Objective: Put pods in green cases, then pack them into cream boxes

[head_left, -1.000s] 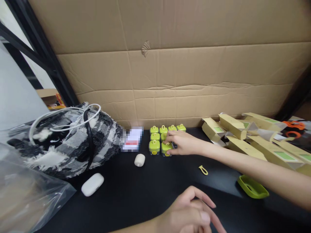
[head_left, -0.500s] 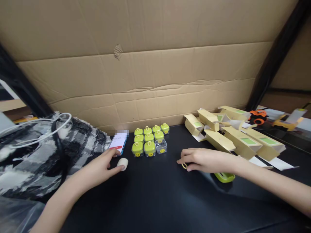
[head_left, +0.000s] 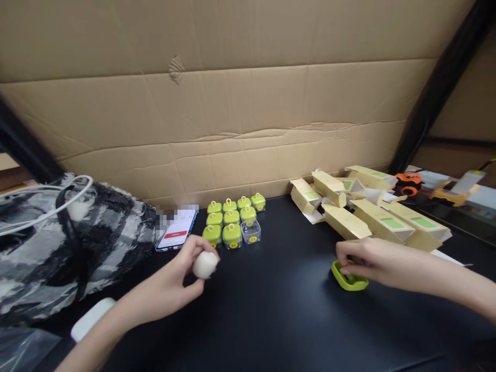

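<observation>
Holding a white rounded piece (head_left: pixel 205 265) at left while fingertips dip into a green lid (head_left: pixel 355 285) at right

The left hand (head_left: pixel 170 283) is clamped on the white piece, fingers curled over its far side and thumb on the near side, in front of the rows of small boxes. The right hand (head_left: pixel 374 262) bends down to the green lid, which lies hollow side up on the black table (head_left: pixel 271 310), on the right hand's side and in front of the cartons. Its fingertips are inside the hollow; whether they are pressed together or hold something there, I cannot tell.

Toward the back edge of the table stand nine clear boxes with green lids (head_left: pixel 232 233), four in the back row, three in the middle and two in front, each lid topped by a loop. A lidless clear box (head_left: pixel 251 235) ends the front row on the right. Just left of the rows lies a phone (head_left: pixel 180 227), partly blurred. Pale cartons (head_left: pixel 344 221) with open flaps lie in a loose heap toward the back right corner, near an orange object (head_left: pixel 408 184). Along the left edge lies a black-and-white checked cloth bundle (head_left: pixel 120 232), with a white case (head_left: pixel 92 318) near it, partly behind the left forearm
</observation>
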